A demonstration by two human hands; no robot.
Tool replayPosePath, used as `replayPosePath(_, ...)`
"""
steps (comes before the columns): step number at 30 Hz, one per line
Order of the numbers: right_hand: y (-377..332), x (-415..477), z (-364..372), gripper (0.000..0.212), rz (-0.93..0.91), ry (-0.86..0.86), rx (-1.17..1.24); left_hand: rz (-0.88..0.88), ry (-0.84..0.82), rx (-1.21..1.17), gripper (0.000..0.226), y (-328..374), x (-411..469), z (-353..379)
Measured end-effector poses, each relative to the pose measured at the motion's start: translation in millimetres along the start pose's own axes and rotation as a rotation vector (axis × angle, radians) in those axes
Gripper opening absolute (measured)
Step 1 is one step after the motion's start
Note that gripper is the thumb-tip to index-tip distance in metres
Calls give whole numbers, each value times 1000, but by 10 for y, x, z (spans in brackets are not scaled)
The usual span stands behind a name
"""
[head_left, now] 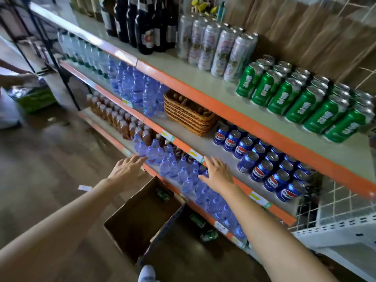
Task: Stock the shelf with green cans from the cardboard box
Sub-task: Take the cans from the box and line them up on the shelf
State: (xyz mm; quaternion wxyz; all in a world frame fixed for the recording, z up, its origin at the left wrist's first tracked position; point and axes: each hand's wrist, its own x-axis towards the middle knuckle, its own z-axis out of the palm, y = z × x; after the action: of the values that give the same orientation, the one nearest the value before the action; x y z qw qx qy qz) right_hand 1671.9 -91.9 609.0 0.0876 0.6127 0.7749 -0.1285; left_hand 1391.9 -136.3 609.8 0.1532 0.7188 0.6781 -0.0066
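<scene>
Both left hand [127, 171] and right hand [218, 173] empty, fingers [139, 159] spread (cardboard box [138, 220] below).

Dark brown floor [50, 159], glossy and plank-like, with dull reflections. Long metal shelf [234, 112], three tiers in view, pale boards with orange front rails. Yellow-and-green price labels [196, 155] are stuck along the rails. Behind the top tier is a wall [305, 27] of brown vertical strips, blurred. At the right end a white wire grid panel [345, 198] stands beside the unit, with a white perforated metal ledge [333, 227] just below it. Far left, past the unit's end, is a black thin-tube rack frame [40, 35], its contents blurred. Light is soft and even, brightest along the far end of the top rail.
</scene>
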Motion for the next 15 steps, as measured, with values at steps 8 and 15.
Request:
replayPosePath(8, -763, 631, 601, 76, -85, -125, 15, -145, -111, -58, 66, -800, 91, 472)
replayPosePath(15, -966, 1103, 1109, 76, -153, -217, 5, -199, -118, -86, 62, -1041, 227, 1000)
